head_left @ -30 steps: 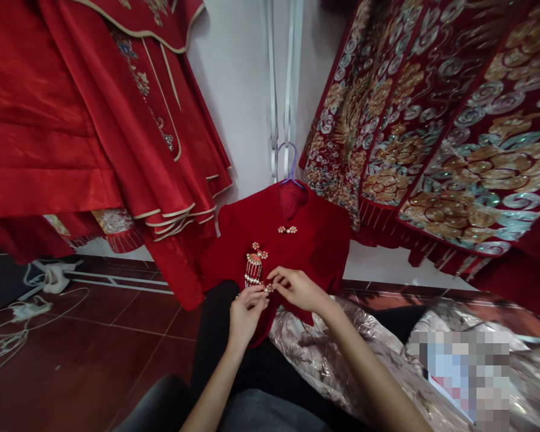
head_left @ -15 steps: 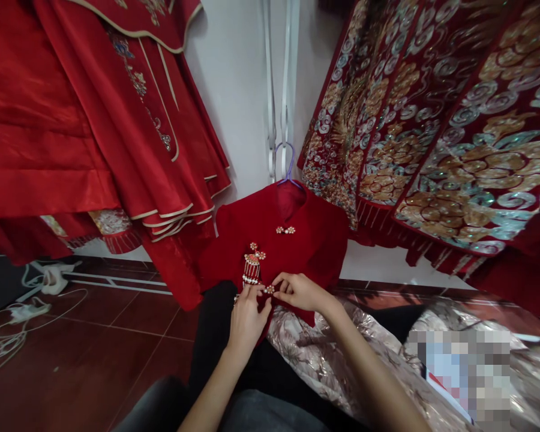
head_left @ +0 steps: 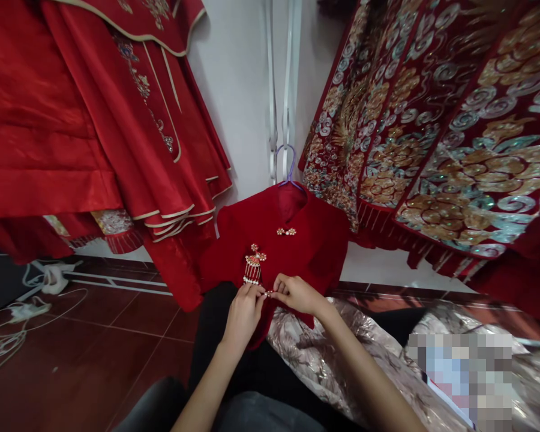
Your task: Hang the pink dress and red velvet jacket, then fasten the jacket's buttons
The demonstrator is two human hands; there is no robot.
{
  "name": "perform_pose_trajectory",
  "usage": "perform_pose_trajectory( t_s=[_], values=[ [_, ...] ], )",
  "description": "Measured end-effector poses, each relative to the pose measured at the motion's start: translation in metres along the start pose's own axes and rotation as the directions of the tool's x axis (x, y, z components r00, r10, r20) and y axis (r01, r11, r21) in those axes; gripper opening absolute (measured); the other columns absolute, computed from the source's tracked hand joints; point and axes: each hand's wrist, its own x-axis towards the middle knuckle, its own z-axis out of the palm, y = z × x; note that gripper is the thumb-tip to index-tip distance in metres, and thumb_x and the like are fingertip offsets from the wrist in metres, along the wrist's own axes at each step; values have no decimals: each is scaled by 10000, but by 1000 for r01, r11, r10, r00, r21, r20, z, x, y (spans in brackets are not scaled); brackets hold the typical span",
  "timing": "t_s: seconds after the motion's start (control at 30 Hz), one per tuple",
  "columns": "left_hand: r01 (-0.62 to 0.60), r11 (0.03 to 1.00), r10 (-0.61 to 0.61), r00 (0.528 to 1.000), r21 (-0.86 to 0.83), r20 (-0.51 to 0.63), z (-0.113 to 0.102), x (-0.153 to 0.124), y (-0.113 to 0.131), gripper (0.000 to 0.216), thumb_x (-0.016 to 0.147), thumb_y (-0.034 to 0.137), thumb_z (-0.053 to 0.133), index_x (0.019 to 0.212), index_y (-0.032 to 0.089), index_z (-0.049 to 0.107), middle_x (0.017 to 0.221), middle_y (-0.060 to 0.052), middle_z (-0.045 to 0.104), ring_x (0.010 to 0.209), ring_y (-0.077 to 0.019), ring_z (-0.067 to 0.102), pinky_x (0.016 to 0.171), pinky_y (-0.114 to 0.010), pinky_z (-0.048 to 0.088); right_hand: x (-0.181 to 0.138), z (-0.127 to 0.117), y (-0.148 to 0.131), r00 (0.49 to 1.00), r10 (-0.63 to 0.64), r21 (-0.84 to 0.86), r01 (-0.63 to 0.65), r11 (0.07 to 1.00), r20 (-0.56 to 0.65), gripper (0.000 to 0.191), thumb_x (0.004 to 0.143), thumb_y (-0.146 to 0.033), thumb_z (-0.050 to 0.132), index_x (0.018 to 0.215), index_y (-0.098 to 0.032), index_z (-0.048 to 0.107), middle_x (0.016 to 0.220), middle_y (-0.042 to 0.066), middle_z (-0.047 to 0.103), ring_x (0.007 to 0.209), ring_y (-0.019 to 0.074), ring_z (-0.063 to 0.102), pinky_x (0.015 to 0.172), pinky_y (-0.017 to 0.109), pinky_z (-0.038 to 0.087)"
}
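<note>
Saw a pale wall (head_left: 234, 96) above a dark red tiled floor (head_left: 94, 366). Noticed a white metal rail (head_left: 112, 282) low at left.

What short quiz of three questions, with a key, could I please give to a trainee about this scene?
1. True or false: the hanger in the red top is white.
2. Where do the fingertips of the left hand and the right hand meet?
a) at the floor cables
b) at a small beaded fastener
c) at the collar
3. Which hand is nearer to the tasselled ornament?

Key: 1 false, it is purple; 2 b; 3 the left hand.
</note>
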Motion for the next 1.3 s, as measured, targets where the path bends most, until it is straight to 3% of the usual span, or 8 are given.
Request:
perform_pose_trajectory(
  t_s=[0.13, 0.3, 0.4, 0.57, 0.73, 0.9, 1.07, 1.3],
  values=[
    [-13, 999, 14, 1000, -49, 20, -1, -2, 2, 125, 896, 214, 468, 876, 193, 590, 892, -54, 601, 834, -189, 601, 744, -311, 505, -2, -8, 1, 998, -16, 94, 10, 996, 59, 94, 814, -242, 618, 833, -172, 557, 704, 24, 666, 663, 149, 637, 612, 237, 470],
    [-93, 993, 93, 996, -73, 4, 0, -5, 4, 208, 915, 240, 452, 1075, 224, 584, 1009, -67, 572, 937, -194, 581, 850, -344, 502, -8, -19, -2, 995, -15, 192, -5, 981, 100, 130, 807, -282, 633, 816, -168, 569, 713, 26, 670, 678, 150, 633, 636, 255, 488],
    [-128, 989, 129, 991, -78, 17, -1, -4, 6, 180, 911, 244, 464, 1014, 227, 610, 968, -64, 564, 950, -201, 566, 862, -356, 500, -10, -25, -6, 993, -13, 213, -12, 977, 115, 140, 798, -290, 639, 801, -167, 573, 703, 22, 667, 677, 148, 629, 637, 254, 484],
    [-63, 968, 79, 995, -242, 56, -3, -4, 11, 142, 900, 263, 487, 947, 215, 612, 944, -61, 560, 905, -183, 573, 812, -328, 528, -16, -35, -14, 988, -10, 209, -23, 978, 156, 98, 792, -248, 628, 804, -166, 575, 690, 14, 660, 662, 142, 625, 622, 248, 476],
    [51, 864, -54, 999, -501, 9, 0, -6, 15, 142, 880, 313, 524, 895, 196, 604, 918, -46, 601, 872, -153, 611, 812, -300, 551, -22, -44, -28, 987, -26, 236, -12, 972, 160, 107, 791, -255, 633, 810, -170, 572, 727, 21, 675, 686, 142, 633, 634, 254, 488],
    [47, 876, -52, 999, -480, 2, 0, -8, 18, 211, 891, 312, 511, 1030, 211, 632, 987, -63, 619, 912, -165, 622, 843, -313, 537, -24, -48, -34, 989, -29, 233, -5, 973, 145, 84, 799, -240, 610, 811, -169, 568, 716, 14, 662, 670, 132, 619, 628, 252, 488],
    [3, 898, 0, 1000, -441, 7, -1, -9, 19, 161, 884, 303, 531, 934, 205, 648, 961, -56, 605, 895, -160, 618, 858, -315, 522, -24, -50, -29, 987, -26, 206, -8, 979, 160, 47, 782, -193, 599, 814, -161, 585, 777, 37, 694, 724, 146, 648, 676, 270, 502],
    [116, 831, -133, 991, -544, 7, 1, -12, 18, 139, 822, 318, 620, 864, 186, 623, 862, -31, 652, 828, -149, 642, 808, -288, 540, -20, -44, -30, 984, -46, 240, 4, 971, 170, 75, 777, -211, 619, 801, -164, 567, 737, 29, 682, 691, 150, 643, 628, 257, 491]
  ],
)
